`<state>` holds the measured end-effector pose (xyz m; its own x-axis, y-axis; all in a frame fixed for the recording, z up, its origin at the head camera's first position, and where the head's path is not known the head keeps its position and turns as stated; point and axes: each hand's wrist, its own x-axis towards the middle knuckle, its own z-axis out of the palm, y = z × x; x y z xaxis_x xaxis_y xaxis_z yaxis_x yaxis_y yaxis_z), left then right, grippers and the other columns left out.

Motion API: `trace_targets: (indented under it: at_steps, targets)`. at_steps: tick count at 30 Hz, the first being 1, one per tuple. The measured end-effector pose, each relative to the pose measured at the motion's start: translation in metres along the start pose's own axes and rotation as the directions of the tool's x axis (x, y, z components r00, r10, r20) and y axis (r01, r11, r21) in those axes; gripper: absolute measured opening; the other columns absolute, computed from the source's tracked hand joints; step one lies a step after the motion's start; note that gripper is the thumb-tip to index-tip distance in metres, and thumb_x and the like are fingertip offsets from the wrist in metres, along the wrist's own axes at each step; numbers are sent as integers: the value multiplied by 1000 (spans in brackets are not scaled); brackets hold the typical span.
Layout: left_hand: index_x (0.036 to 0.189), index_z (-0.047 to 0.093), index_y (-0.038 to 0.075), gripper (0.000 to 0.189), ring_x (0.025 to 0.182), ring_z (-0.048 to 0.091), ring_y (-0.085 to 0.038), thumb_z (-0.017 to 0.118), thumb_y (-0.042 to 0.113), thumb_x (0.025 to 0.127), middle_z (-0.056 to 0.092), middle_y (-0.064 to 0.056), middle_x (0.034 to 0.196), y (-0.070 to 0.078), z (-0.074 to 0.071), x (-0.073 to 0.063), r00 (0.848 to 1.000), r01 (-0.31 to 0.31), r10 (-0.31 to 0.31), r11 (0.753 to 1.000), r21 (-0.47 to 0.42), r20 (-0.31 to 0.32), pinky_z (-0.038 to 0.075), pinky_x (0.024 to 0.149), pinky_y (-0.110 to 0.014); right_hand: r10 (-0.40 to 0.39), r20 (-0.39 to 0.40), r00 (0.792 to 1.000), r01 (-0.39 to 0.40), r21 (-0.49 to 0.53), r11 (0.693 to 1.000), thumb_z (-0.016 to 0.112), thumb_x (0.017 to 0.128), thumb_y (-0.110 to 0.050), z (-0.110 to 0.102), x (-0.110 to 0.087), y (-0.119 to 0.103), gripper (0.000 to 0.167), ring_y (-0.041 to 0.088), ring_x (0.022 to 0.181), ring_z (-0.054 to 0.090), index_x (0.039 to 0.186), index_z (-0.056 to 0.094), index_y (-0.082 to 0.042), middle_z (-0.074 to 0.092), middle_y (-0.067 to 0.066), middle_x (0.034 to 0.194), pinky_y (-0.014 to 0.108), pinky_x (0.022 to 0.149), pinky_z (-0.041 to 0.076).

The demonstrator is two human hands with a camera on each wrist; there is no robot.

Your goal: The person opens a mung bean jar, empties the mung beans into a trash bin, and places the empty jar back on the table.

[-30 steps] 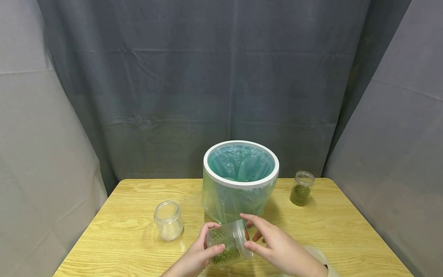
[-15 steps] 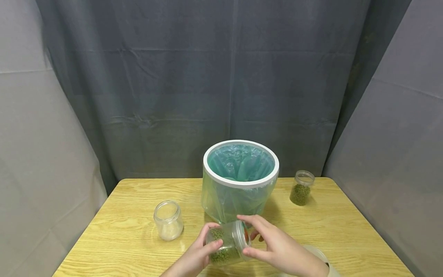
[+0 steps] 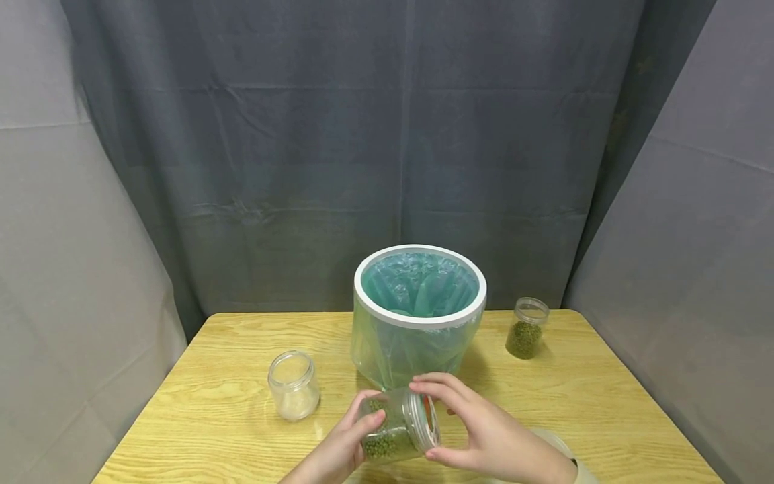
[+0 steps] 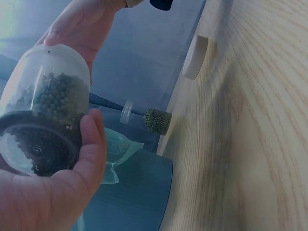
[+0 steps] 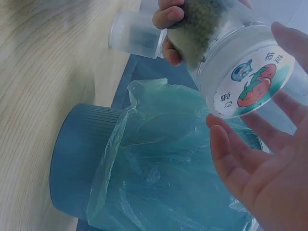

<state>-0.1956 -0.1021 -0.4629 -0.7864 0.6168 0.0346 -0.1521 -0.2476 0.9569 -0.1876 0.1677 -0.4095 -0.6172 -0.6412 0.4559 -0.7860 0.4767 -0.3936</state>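
Observation:
My left hand (image 3: 345, 437) grips a clear plastic jar (image 3: 393, 427) part full of small green beans, tipped on its side with the base toward the left. The jar's screw lid (image 5: 255, 82) faces right and carries a label with red tomatoes and printed characters. My right hand (image 3: 484, 430) spans the lid, thumb on the near edge and fingertips along the far edge. In the left wrist view, the left thumb and palm wrap the jar's lower end, and the beans lie along its lower side.
Behind the hands stands a bin (image 3: 420, 323) with a white rim and a green plastic liner. An open, clear jar (image 3: 294, 386) is on the left; another jar (image 3: 525, 336) with green beans stands at the back right. A whitish round object (image 4: 195, 57) lies near the right forearm.
The right hand's fingers have shifted slightly left and closed in over the lid's edge, with the lid face more visible. The left hand and jar have moved only slightly.

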Motion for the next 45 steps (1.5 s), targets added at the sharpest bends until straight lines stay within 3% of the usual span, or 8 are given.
trace_targets:
  at_steps: [10, 17, 24, 27, 31, 37, 41, 45]
  targets:
    - [133, 36, 20, 26, 111, 66, -14, 42, 31, 111, 51, -1, 130, -1, 1, 2, 1000, 14, -15, 999, -47, -8, 59, 90, -31, -153, -42, 987, 150, -67, 986, 87, 83, -26, 0, 1, 2, 82, 18, 136, 55, 152, 45, -22, 47, 3, 155, 35, 102, 55]
    - [131, 38, 23, 20, 111, 67, -13, 41, 28, 111, 57, 3, 127, -1, -2, 2, 999, -25, 27, 999, -47, 36, 59, 91, -33, -154, -28, 988, 153, -53, 987, 88, 83, -25, -1, 1, 2, 83, 19, 137, 54, 153, 44, -22, 44, 4, 157, 35, 101, 55]
    - [138, 30, 15, 33, 118, 63, -18, 43, 28, 111, 51, -3, 136, -1, -4, 1, 1000, -7, 7, 1000, 2, 24, 56, 99, -40, -6, -53, 999, 5, -1, 1000, 80, 89, -43, -3, 0, -1, 81, 17, 134, 55, 156, 39, -21, 41, 1, 158, 38, 101, 55]
    - [141, 27, 14, 38, 132, 48, -29, 43, 29, 110, 37, -14, 149, -1, -4, 2, 1000, 23, -23, 999, 47, -4, 39, 113, -64, 77, -71, 995, -75, 25, 997, 77, 92, -44, -2, 0, -1, 78, 13, 125, 60, 156, 39, -23, 45, -3, 154, 37, 96, 57]
    - [144, 22, 13, 45, 143, 21, -47, 46, 29, 109, 5, -28, 160, -2, -3, 3, 998, 51, -49, 996, 73, -29, 14, 110, -85, 181, -12, 983, -179, 84, 980, 72, 94, -47, -2, -2, 1, 73, 10, 112, 65, 156, 37, -29, 52, -4, 145, 34, 87, 59]
    - [145, 21, 8, 52, 133, 43, -33, 50, 29, 108, 16, -27, 158, -4, -3, 3, 998, 44, -40, 996, 72, -47, 44, 111, -54, 250, 95, 964, -261, 137, 956, 69, 94, -54, 1, -5, 3, 74, 6, 106, 63, 157, 34, -34, 54, -7, 140, 30, 82, 57]
    - [145, 22, 9, 50, 136, 35, -38, 49, 30, 108, 9, -26, 159, -4, -3, 2, 998, 41, -38, 996, 73, -41, 38, 112, -65, 203, 95, 975, -216, 157, 964, 70, 93, -52, 3, -6, 4, 77, 4, 107, 63, 158, 32, -34, 52, -8, 142, 31, 86, 58]
    - [144, 25, 10, 46, 134, 42, -35, 46, 30, 109, 25, -21, 155, -3, -3, 2, 999, 33, -32, 997, 63, -15, 44, 110, -61, 106, 54, 993, -113, 136, 984, 76, 90, -46, 4, -5, 5, 82, 6, 113, 61, 157, 33, -29, 49, -8, 145, 32, 92, 57]
